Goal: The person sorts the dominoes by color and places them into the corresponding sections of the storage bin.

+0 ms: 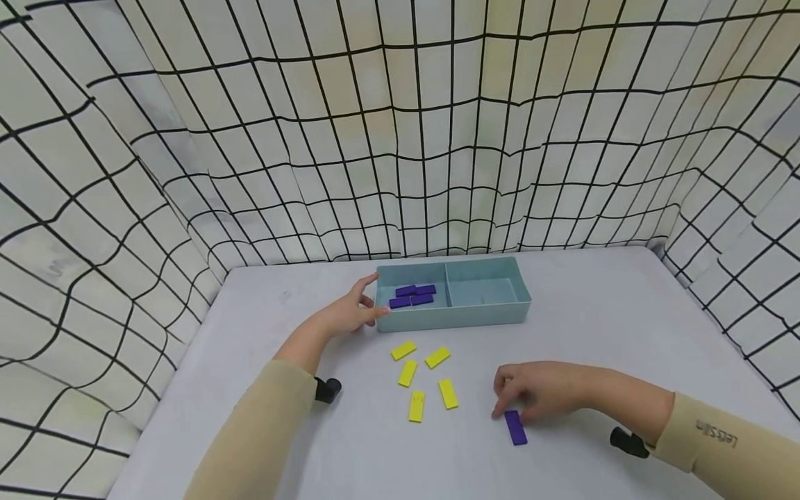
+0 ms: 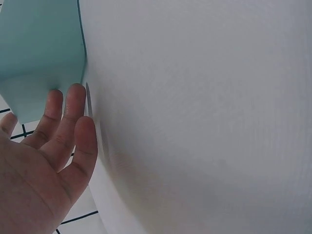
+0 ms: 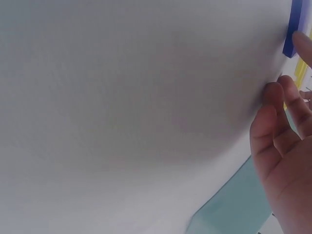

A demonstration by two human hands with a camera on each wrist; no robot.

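A light blue two-compartment box [image 1: 487, 316] stands at the back of the white table. Several purple tiles [image 1: 421, 299] lie in its left compartment; the right one shows its bare bottom. My left hand [image 1: 346, 312] rests against the box's left end, thumb at the near corner and fingers spread along the end wall. In the left wrist view, fingertips [image 2: 75, 95] meet that wall. My right hand [image 1: 544, 392] is low over the table around the upper end of a single purple tile [image 1: 516, 429]. Its thumb is at the tile's right side, the index fingertip slightly apart on the left.
Several yellow tiles [image 1: 448, 394] lie scattered on the table [image 1: 575, 326] between the hands, in front of the box. Black-lined netting [image 1: 425, 139] rises behind and along both sides of the table. A black wrist camera [image 1: 328, 390] sits under the left wrist.
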